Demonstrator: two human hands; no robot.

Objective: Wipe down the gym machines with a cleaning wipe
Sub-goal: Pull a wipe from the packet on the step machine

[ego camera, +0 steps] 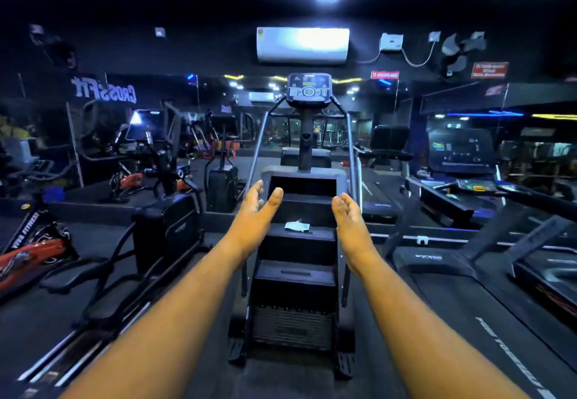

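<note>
A black stair-climber machine (296, 277) stands straight ahead, with grey handrails and a console (309, 86) on a post at the top. A small pale crumpled cleaning wipe (296, 226) lies on one of its upper steps. Both my arms reach forward over the steps. My left hand (259, 208) is held out to the left of the wipe, fingers straight and empty. My right hand (346, 214) is held out to the right of the wipe, fingers relaxed and empty. Neither hand touches the wipe or the machine.
A treadmill (468, 289) runs along the right, with more treadmills behind it. An elliptical trainer (168, 227) stands close on the left, and orange exercise bikes (28, 255) sit further left. A mirror wall and an air conditioner (303, 44) lie beyond.
</note>
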